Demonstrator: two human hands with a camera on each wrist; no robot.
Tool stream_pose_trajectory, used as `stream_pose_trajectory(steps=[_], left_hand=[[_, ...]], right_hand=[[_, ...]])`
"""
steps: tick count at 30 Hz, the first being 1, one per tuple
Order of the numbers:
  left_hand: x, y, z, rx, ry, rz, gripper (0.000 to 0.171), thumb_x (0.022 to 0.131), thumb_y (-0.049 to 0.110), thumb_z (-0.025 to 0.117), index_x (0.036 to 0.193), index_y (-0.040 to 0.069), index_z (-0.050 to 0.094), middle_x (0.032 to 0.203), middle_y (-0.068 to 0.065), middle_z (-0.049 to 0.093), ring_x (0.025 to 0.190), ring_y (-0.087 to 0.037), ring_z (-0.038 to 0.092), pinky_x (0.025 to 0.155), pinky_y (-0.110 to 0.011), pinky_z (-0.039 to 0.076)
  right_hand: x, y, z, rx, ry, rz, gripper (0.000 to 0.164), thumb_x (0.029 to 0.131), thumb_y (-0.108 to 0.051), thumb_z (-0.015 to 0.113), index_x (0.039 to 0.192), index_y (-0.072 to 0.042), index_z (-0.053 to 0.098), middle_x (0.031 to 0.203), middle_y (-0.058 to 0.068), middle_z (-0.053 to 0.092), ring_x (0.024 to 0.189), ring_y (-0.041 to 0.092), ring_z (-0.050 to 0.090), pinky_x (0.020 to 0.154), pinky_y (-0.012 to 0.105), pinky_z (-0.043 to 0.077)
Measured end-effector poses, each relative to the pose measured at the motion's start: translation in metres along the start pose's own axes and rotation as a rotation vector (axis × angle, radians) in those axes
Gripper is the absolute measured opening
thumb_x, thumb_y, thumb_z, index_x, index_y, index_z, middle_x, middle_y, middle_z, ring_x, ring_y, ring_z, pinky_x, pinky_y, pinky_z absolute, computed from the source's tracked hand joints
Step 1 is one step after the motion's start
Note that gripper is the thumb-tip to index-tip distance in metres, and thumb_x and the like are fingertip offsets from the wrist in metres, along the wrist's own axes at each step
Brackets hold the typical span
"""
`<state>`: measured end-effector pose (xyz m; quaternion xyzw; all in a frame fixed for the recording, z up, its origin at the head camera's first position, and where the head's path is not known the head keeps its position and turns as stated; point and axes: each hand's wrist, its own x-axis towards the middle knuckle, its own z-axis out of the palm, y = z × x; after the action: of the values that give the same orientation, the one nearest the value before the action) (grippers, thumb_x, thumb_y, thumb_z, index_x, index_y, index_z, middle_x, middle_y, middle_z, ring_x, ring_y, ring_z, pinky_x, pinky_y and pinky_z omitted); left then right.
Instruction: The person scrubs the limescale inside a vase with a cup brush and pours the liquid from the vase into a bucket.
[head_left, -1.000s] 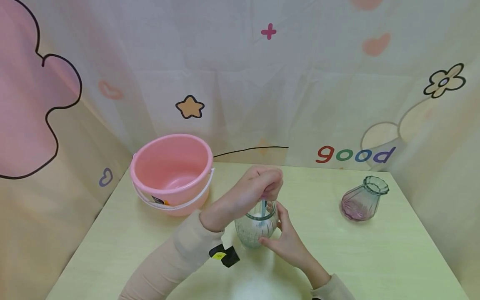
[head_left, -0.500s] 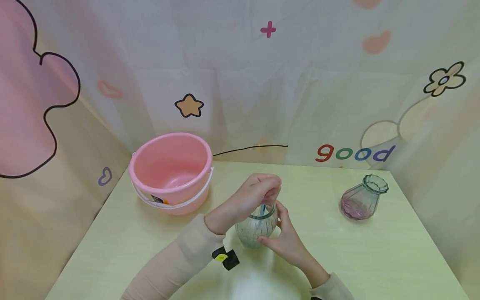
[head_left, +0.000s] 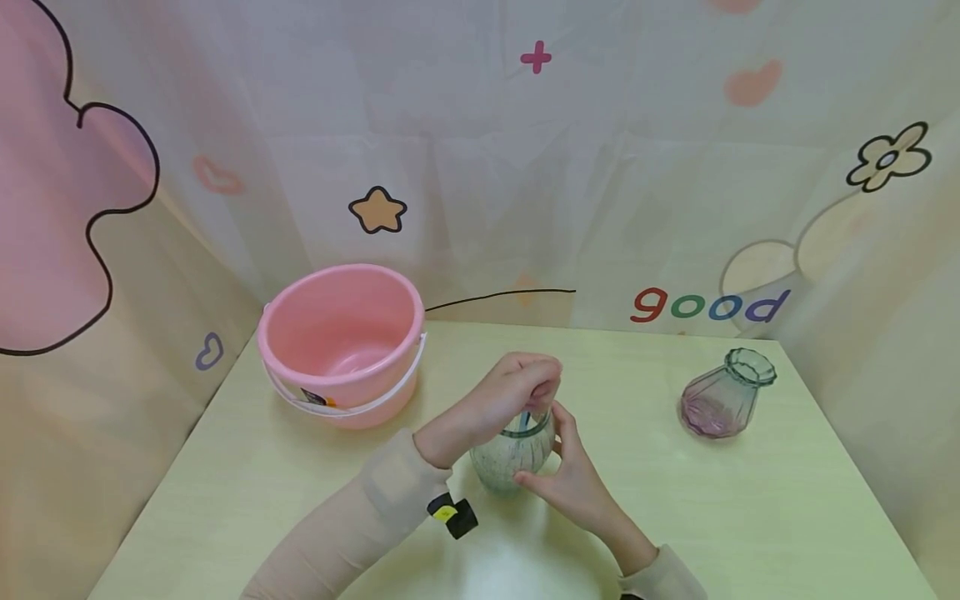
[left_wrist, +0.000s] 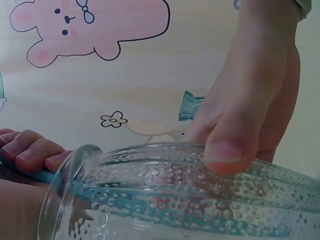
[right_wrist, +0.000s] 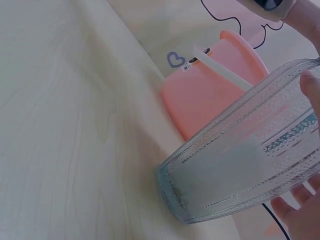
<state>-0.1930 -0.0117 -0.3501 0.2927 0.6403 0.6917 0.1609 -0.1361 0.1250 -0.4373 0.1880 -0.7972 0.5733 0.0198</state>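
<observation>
A ribbed clear-green glass vase [head_left: 501,462] stands on the table, mouth up. My right hand [head_left: 573,479] holds its right side, thumb in front and fingers behind; in the left wrist view, its thumb presses the bubbled glass [left_wrist: 165,195]. Above the mouth, my left hand [head_left: 517,387] is curled round the top of a blue stick [head_left: 525,421] that goes down into the vase. Through the glass, the blue stick [left_wrist: 150,207] shows as a long teal strip. A pale, blurred patch [right_wrist: 225,170] fills the lower vase in the right wrist view; I cannot tell what it is.
A pink bucket [head_left: 375,406] with a white handle stands at the back left. Toward the right lies a tilted purple-and-green faceted glass vase [head_left: 723,400]. A printed curtain [head_left: 480,167] hangs behind the pale table [head_left: 750,517].
My left hand has sunk somewhat toward the vase mouth, and less of the blue stick shows. The right hand and the vase have stayed in place.
</observation>
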Motion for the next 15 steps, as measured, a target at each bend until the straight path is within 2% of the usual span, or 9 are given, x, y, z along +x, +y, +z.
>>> stream_pose_trajectory(steps=[6,15], left_hand=[[0.0016,0.0015,-0.0037,0.008,0.017,-0.007,0.031,0.089,0.013,0.033,0.061,0.002,0.029,0.055,-0.004,0.024,0.051,-0.02,0.025,0.055,-0.029,0.03],[-0.0006,0.007,-0.0008,-0.001,0.006,-0.015,0.03,0.089,0.012,0.035,0.061,0.002,0.028,0.055,-0.003,0.024,0.051,-0.019,0.024,0.054,-0.031,0.028]], right_hand=[[0.0004,-0.0025,-0.0023,-0.02,-0.024,-0.011,0.091,0.071,-0.008,0.073,0.139,-0.009,0.013,0.137,0.015,0.031,0.122,0.03,0.032,0.095,0.055,0.033],[0.0008,-0.0009,-0.0058,-0.021,-0.06,-0.009,0.09,0.072,-0.008,0.073,0.139,-0.008,0.012,0.14,0.017,0.026,0.127,0.029,0.026,0.095,0.056,0.032]])
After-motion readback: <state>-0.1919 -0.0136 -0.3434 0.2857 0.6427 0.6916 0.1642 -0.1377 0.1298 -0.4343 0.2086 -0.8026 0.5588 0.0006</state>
